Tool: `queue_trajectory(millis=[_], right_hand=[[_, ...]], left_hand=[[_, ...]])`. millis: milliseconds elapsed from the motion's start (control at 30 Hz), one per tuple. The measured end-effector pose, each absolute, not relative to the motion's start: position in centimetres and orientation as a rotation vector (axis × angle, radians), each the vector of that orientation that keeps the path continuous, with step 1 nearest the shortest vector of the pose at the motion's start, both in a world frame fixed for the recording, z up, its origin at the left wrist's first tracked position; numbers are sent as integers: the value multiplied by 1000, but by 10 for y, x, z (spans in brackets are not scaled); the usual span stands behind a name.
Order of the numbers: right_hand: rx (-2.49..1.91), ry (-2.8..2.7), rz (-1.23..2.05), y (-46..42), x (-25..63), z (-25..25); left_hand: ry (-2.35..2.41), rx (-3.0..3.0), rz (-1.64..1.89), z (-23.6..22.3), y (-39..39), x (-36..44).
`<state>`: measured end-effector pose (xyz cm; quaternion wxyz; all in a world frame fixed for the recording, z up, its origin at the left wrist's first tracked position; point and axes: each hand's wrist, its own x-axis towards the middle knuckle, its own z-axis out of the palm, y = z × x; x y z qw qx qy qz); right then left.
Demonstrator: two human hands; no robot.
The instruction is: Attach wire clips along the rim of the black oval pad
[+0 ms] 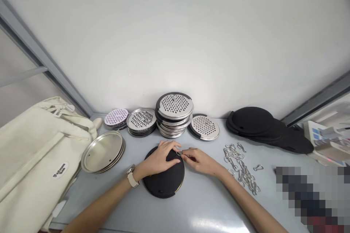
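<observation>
Left hand [162,157] spread over the black disc [165,180] on the bench [164,214]; right hand [201,161] pinching a clip [178,153] near the disc's edge; apparently attaching it; next move calls for a steady disc, fine aim.

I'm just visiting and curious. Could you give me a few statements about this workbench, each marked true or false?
1. The left hand rests on a black disc. True.
2. A watch is worn on the right arm. False: the watch is on the left one.
3. The right hand has its fingertips at a small metal piece. True.
4. Loose metal clips lie left of the disc. False: the clips lie to its right.
5. A cream bag is at the picture's left side. True.
</observation>
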<state>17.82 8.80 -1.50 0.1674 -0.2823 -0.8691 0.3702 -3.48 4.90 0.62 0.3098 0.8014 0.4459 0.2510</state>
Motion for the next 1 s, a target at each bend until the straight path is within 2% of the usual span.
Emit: queue_trajectory(millis=[1000], right_hand=[[-805,-2454,1113,87,180,-18]], left_hand=[[1161,2151,673,6,49,-34]])
